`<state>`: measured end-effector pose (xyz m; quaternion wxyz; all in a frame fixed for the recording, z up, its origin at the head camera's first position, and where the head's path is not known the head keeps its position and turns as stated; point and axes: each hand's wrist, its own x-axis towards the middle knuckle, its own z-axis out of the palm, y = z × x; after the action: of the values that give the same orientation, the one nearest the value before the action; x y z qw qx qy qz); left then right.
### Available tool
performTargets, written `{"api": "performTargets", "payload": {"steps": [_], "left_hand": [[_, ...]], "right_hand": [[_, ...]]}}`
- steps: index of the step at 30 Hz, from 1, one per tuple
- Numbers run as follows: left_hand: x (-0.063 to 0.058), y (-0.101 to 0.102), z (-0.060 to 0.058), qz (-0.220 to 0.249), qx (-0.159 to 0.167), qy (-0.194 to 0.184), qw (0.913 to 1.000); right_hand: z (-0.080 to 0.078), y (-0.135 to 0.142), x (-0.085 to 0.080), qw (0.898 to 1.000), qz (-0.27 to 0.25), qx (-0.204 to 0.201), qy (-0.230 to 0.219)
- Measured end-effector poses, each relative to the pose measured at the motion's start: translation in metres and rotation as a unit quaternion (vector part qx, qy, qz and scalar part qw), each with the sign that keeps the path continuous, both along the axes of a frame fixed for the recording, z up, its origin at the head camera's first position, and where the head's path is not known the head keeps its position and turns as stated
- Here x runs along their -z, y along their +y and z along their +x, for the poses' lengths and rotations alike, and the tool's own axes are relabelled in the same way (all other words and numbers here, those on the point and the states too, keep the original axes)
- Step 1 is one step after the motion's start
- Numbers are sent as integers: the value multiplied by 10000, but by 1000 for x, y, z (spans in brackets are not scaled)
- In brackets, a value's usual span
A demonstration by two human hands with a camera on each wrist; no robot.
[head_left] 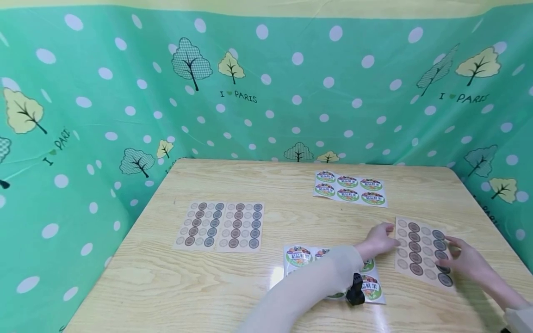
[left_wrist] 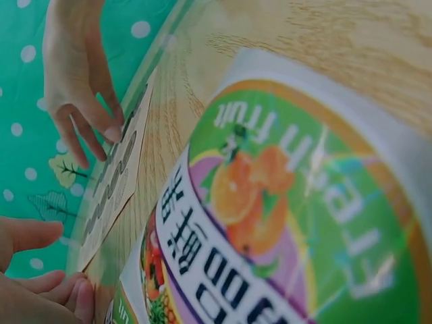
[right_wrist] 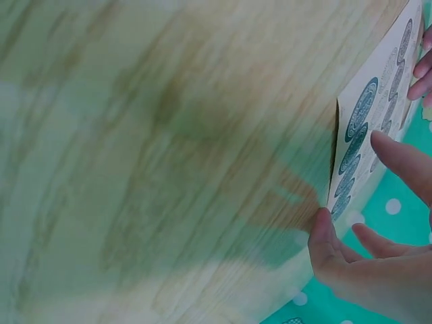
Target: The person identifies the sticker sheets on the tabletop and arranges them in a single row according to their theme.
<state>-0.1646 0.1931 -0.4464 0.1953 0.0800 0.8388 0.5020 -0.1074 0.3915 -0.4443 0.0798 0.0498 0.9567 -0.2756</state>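
A beige sheet of round stickers [head_left: 421,249] in brown, grey and pale columns lies at the table's right side. My left hand [head_left: 378,240] is at its left edge; in the left wrist view the left hand [left_wrist: 40,277] has its thumb apart from the fingers, fingertips by the sheet's corner. At the right edge is my right hand [head_left: 466,261], thumb over the sheet. In the right wrist view, one fingertip of the right hand [right_wrist: 378,253] touches the sheet's edge and the thumb is spread away. Under my left forearm lies a fruit-label sheet [head_left: 376,296], partly hidden.
Two similar beige sticker sheets [head_left: 218,226] lie side by side on the left of the wooden table [head_left: 166,286]. Another fruit-label sheet [head_left: 350,188] lies toward the back. A green dotted cloth [head_left: 266,111] hangs behind and beside the table.
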Motion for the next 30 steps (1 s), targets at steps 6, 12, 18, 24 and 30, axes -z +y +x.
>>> {"api": "performTargets", "payload": {"steps": [6,12,18,24,30], "left_hand": [[-2,2,3,-98,86,117,9998],[-2,5,6,-215,7,57,9998],[0,9,6,493,-480,-462,9966],[2,14,8,1407,-1087,-950,9795],[1,14,14,2062,-1514,-1007,9615]], "right_hand": [[2,0,1,9998,46,-35,174],[4,0,2,9997,-21,-32,242],[4,-2,4,9996,0,3,291],[5,-1,6,9994,-8,-42,351],[5,-2,3,9998,-17,30,205]]}}
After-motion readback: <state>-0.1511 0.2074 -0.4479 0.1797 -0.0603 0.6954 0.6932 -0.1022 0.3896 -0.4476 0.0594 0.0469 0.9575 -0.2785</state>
